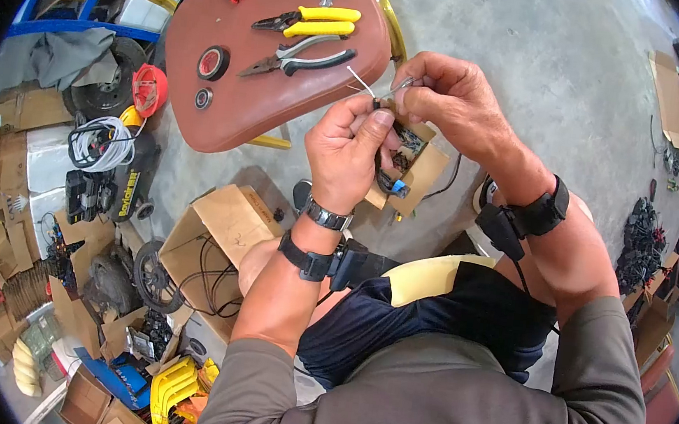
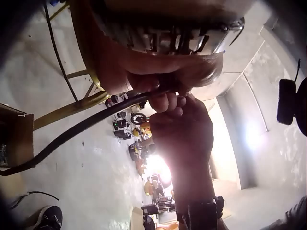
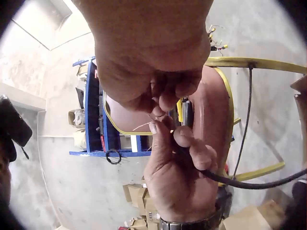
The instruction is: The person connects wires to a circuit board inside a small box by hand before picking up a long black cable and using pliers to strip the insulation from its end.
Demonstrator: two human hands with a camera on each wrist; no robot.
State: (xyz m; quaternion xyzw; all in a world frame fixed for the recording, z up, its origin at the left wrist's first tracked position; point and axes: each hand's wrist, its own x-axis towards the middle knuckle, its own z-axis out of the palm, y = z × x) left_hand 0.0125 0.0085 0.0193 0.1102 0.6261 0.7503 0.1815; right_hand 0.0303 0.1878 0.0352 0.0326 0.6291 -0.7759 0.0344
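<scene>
A black cable [image 1: 383, 109] is pinched in the left hand [image 1: 346, 151], up close to the face so its thin white wires [image 1: 360, 82] can be seen. These wires are pinched by the right hand [image 1: 450, 99]. Pliers [image 1: 302, 57] lie near on the red tabletop [image 1: 234, 110], easy to reach.

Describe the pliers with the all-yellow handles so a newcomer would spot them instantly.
Find the reddish-brown stool seat at the top of the head view, above both hands. Tools lie across it; the yellow-handled pliers lie near its far edge, just beyond the grey-and-black-handled pliers. Only they have solid bright-yellow grips.
</scene>
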